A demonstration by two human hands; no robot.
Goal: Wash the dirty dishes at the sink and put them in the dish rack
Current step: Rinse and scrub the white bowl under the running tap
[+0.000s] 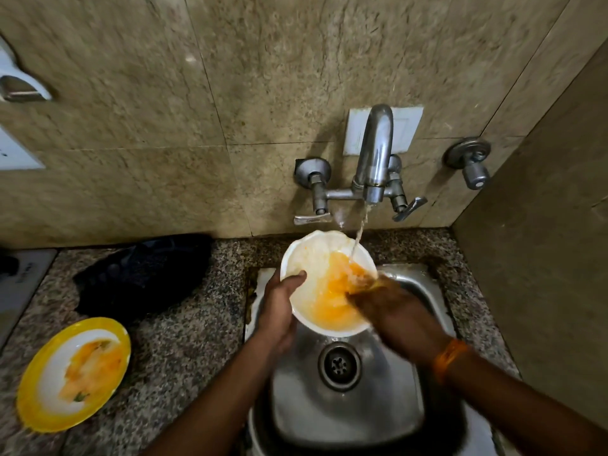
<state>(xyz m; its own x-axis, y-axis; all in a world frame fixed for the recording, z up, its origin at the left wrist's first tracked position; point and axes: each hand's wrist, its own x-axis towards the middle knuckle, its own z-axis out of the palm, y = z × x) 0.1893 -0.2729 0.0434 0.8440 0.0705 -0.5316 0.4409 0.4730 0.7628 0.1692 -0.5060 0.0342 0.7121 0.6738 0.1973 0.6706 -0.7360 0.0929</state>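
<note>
Left hand (279,304) grips the white bowl (316,258); blurred right hand (394,311) inside, grasp unclear.

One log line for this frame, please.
rinse | left hand holds white bowl under tap | right hand scrubs inside
</note>
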